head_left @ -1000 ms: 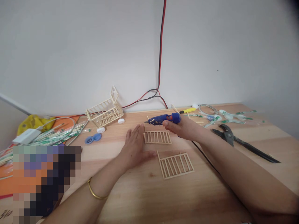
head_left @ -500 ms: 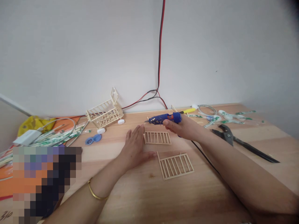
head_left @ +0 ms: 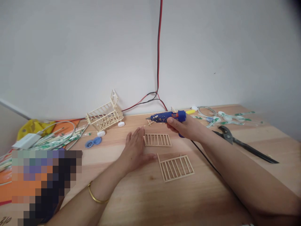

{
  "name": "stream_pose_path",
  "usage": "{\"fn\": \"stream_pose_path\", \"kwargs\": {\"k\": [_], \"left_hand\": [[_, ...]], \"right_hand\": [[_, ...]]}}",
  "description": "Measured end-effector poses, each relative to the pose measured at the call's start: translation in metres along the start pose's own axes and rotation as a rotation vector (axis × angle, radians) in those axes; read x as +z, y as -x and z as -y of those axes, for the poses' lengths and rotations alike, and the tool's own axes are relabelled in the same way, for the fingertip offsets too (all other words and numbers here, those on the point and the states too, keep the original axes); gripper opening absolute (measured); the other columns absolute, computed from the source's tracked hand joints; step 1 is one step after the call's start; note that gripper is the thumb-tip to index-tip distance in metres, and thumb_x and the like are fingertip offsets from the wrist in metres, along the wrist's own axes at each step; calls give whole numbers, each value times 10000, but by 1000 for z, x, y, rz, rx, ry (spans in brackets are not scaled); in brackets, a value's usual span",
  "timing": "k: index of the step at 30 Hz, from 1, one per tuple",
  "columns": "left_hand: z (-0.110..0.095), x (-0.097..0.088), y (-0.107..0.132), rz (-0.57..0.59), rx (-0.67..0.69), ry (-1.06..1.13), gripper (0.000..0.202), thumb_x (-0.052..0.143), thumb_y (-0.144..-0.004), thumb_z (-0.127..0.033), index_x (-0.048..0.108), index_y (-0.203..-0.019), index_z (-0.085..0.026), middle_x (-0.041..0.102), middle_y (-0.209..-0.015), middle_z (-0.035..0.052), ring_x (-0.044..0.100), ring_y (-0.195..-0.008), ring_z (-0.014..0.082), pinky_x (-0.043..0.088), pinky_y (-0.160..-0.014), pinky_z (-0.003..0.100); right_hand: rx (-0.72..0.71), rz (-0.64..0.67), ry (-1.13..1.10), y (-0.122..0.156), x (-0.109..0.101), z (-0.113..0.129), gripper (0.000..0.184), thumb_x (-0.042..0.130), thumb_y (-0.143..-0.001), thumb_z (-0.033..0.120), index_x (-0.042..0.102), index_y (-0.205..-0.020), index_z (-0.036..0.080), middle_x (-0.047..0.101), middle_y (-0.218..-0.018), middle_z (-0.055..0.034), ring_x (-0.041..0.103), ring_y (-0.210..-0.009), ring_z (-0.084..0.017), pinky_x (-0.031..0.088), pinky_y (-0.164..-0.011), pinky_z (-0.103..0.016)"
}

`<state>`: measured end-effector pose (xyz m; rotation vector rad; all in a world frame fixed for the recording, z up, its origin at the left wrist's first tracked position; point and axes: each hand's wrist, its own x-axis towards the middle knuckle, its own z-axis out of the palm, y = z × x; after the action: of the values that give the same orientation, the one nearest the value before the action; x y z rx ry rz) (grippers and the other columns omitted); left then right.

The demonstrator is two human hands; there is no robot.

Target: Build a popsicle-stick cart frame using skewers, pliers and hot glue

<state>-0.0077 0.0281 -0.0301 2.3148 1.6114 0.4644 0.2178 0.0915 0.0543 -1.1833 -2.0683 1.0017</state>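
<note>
The right hand (head_left: 178,124) is wrapped around a speckled blue plastic glue gun (head_left: 161,117); the left hand (head_left: 136,149) spreads, thumb and fingers apart.
One flat pale wooden-stick lattice (head_left: 158,140) lies beside its fingers, a second lattice (head_left: 176,169), edges apart, near its thumb; pale-brown wooden tabletop (head_left: 134,201) extends toward the viewer.

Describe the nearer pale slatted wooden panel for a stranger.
Above the pale wooden table, the right hand holds a blue glue gun. Lower in view, past a similar panel, lies the nearer panel, closer to the camera and more slanted.
</note>
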Motion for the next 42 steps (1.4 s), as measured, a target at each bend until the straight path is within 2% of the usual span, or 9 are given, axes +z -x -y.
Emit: {"fn": "stream_pose_path", "kwargs": {"k": [3,7,15,21,25,31,35,38,42], "left_hand": [[0,0,0,-4,1,-2,1032,649,-689,-564,89,-1446,-139,244,-1493,229,164,-1405,340,96,-1113,580],[0,-1,1,4,7,-1,1027,639,-702,-565,69,-1447,-146,246,-1491,233,161,-1406,338,95,-1111,583],[2,2,0,-2,6,-21,1019,644,-698,-558,96,-1439,-124,247,-1491,233,163,-1406,334,101,-1115,569],[0,1,0,11,-19,-20,1027,655,-690,-545,95,-1440,-120,236,-1493,238,162,-1406,334,99,-1116,571],[0,1,-1,7,-5,-18,1033,654,-687,-552,92,-1443,-130,244,-1491,234,155,-1407,338,99,-1114,576],[1,1,0,5,1,-22,1019,637,-697,-571,98,-1439,-125,238,-1490,243,160,-1404,347,98,-1108,584],[0,-1,1,-15,11,-1,1005,657,-686,-555,120,-1437,-155,260,-1486,226,181,-1401,337,109,-1106,579],[-2,-4,1,-8,7,9,988,666,-673,-563,162,-1428,-172,272,-1488,202,183,-1401,331,121,-1106,572],[-3,-4,0,7,-4,9,1025,669,-672,-559,123,-1440,-158,243,-1498,213,164,-1406,332,105,-1109,573]], "right_hand": [[18,46,-68,1,-3,-1,537,432,-803,683,548,-744,161,554,-655,-18,494,-535,-100,376,-450,-201],[-40,111,-126,3,-8,0,559,411,-810,690,578,-799,156,586,-709,-40,480,-542,-104,358,-437,-210],[-158,31,-344,13,-12,9,602,411,-778,736,619,-889,183,619,-776,-71,495,-560,-134,412,-504,-277],[-206,79,-357,17,-11,9,637,384,-787,740,621,-914,162,606,-717,-62,469,-540,-134,383,-486,-273],[-245,130,-324,16,-14,9,651,368,-793,741,628,-913,157,607,-728,-61,482,-563,-136,370,-487,-262],[-199,128,-311,20,-21,10,672,346,-768,774,626,-873,172,606,-728,-62,506,-580,-148,393,-505,-270],[-162,227,-92,19,-22,16,618,354,-802,732,592,-734,165,575,-660,-41,500,-562,-133,367,-490,-252],[-149,248,58,14,-19,17,578,364,-843,663,556,-636,159,547,-593,-17,477,-524,-108,350,-491,-235],[-104,265,118,8,-12,7,514,394,-871,589,550,-632,161,546,-569,-4,491,-516,-102,356,-492,-222]]}}
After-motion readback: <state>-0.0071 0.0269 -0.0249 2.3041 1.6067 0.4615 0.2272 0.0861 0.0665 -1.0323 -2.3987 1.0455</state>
